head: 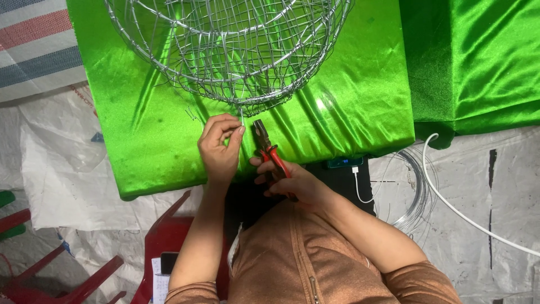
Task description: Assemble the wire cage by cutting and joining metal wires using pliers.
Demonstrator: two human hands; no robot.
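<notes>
Fingers (pixel 233 130) of the left hand (pixel 219 149) pinch a short wire end (pixel 242 115) hanging from the wire basket (pixel 225 45) near the counter's (pixel 349 101) front edge. Just right, the right hand (pixel 292 183) grips red-handled pliers (pixel 269 152), nose pointing up toward that wire.

I see a wire basket (pixel 228 50) of bare, bright metal mesh. The green cloth (pixel 349 107) over the worktop is glossy, satin-smooth and creased. The pliers (pixel 269 152) have dull metal jaws and red plastic-coated handles. The floor sheeting (pixel 84 186) looks like matt woven plastic.
</notes>
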